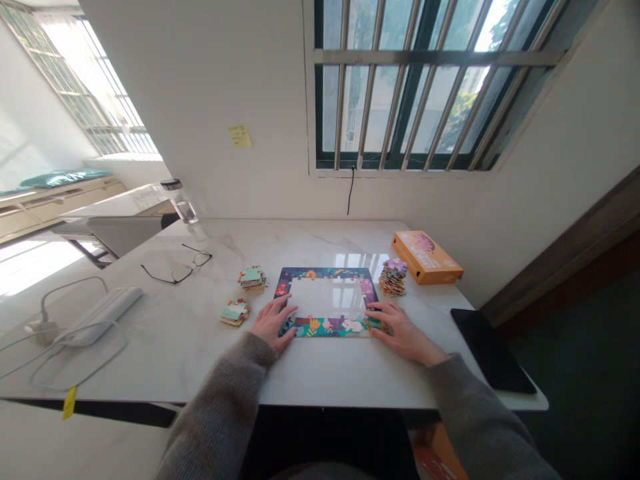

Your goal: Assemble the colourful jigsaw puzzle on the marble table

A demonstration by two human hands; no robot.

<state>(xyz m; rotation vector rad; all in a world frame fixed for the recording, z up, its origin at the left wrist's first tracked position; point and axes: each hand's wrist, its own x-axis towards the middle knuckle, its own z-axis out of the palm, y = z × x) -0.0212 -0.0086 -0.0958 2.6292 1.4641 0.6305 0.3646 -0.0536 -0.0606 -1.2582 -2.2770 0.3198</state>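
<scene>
A colourful rectangular puzzle frame (333,327) lies flat on the white table, its border patterned with plants and animals around a blank white middle. My left hand (273,321) rests on its left edge with the fingers spread. On the opposite edge lies my right hand (397,328), fingers stretched out over the border. To the left of the frame stand two stacks of puzzle pieces, a taller stack (253,279) behind and a lower stack (235,312) in front. Another tall stack of pieces (393,277) stands beyond my right hand.
An orange box (427,258) sits at the back right. A black tablet (493,350) lies along the right edge. Eyeglasses (179,267), a white power strip (107,315) with cables and a clear bottle (183,203) are on the left. A wall and barred window stand behind.
</scene>
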